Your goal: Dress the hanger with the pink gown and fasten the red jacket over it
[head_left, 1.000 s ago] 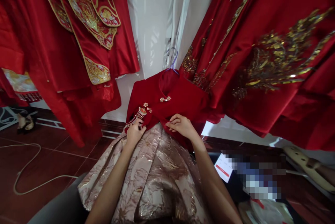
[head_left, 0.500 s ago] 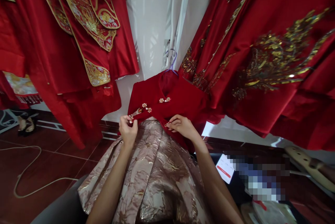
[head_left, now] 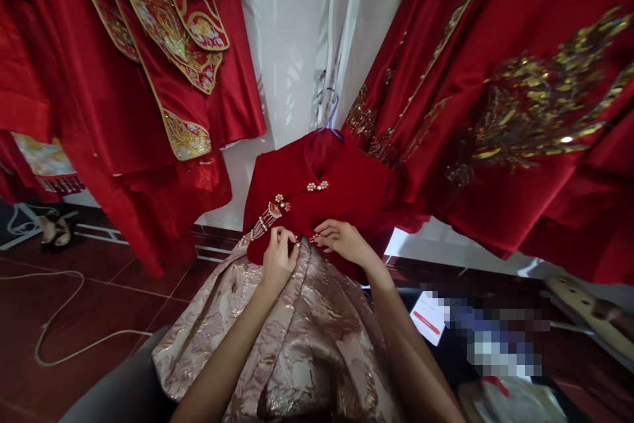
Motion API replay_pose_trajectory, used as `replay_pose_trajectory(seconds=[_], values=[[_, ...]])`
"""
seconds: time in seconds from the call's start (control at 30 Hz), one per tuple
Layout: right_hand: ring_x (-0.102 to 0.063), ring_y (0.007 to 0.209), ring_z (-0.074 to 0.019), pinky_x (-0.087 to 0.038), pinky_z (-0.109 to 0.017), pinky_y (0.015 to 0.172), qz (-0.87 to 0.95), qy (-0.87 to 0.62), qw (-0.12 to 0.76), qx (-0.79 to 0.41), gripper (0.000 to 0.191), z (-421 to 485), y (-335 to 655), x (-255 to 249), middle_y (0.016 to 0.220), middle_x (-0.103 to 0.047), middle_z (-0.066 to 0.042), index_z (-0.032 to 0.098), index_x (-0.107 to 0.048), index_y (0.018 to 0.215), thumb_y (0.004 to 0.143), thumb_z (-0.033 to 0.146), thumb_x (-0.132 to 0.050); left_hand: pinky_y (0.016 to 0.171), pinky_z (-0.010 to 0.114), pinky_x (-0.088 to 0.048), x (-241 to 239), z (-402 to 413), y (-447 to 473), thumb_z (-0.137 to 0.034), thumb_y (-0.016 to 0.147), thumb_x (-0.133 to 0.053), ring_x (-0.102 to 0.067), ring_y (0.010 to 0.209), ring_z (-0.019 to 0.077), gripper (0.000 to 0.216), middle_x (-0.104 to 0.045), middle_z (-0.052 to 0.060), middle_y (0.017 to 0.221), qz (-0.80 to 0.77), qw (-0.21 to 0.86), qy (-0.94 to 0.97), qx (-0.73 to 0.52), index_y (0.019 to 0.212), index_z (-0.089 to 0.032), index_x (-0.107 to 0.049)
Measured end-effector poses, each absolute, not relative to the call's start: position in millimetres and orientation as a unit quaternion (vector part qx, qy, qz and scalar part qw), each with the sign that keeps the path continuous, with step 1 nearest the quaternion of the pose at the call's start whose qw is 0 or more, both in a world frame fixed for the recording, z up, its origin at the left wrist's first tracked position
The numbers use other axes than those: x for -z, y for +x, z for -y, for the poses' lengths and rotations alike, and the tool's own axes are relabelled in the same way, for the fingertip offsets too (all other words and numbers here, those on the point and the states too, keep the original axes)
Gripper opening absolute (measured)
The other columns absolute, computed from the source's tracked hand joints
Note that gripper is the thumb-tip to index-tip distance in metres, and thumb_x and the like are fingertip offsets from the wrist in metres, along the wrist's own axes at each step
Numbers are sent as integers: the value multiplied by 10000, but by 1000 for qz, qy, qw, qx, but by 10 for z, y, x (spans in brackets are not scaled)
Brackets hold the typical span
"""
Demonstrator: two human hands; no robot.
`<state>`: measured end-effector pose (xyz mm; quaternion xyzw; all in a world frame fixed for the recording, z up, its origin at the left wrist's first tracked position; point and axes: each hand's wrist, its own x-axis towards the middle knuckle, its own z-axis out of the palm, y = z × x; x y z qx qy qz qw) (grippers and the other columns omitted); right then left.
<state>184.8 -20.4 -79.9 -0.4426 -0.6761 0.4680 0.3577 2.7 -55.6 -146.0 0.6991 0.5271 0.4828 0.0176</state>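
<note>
A red velvet jacket hangs on a purple hanger in front of me, above a pink-and-gold brocade skirt. My left hand pinches the beaded half of a clasp on the jacket's left front edge. Just across from it, my right hand grips the other clasp half, a small gap between the two. A flower clasp at the collar looks joined. Left of the fingers, a beaded tassel ornament lies against the velvet beside small flower beads.
Red embroidered garments hang at left, and a sequined red gown at right. A pale cable curls over the tiled floor. Dark shoes stand at far left. A lit phone screen is by my right arm.
My left hand has moved right, bringing the jacket's left front edge close to my right hand. The tassel ornament is now uncovered. My right hand has stayed nearly still.
</note>
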Motion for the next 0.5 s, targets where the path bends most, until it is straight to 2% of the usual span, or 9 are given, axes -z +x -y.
replay_pose_trajectory(seconds=[0.13, 0.3, 0.4, 0.5], values=[[-655, 693, -133, -585, -270, 596, 683, -440, 362, -457, 205, 181, 1829, 823, 785, -663, -29, 168, -612, 884, 712, 257, -679, 773, 279, -461, 1448, 561, 14, -193, 850, -493, -545, 931, 174, 125, -481, 67, 994, -510, 4, 701, -498, 966, -204, -540], [-666, 686, -145, -569, -270, 607, 706, -436, 334, -447, 222, 211, 1850, 777, 787, -693, -49, 158, -632, 899, 715, 274, -683, 783, 285, -464, 1429, 604, -7, -242, 865, -509, -561, 856, 161, 106, -578, 44, 871, -493, 17, 698, -519, 900, -205, -601], [-670, 680, -148, -554, -267, 619, 731, -417, 309, -443, 220, 262, 1825, 738, 789, -710, -52, 164, -651, 902, 722, 286, -683, 748, 274, -487, 1426, 644, -5, -277, 849, -542, -591, 799, 148, 120, -620, 35, 834, -501, 63, 666, -549, 888, -200, -626], [-677, 709, -157, -552, -273, 643, 743, -406, 327, -420, 208, 301, 1726, 744, 807, -716, -46, 179, -667, 901, 731, 297, -672, 694, 260, -528, 1450, 657, 19, -302, 804, -601, -629, 732, 135, 151, -661, 32, 820, -492, 156, 614, -597, 894, -187, -640]])
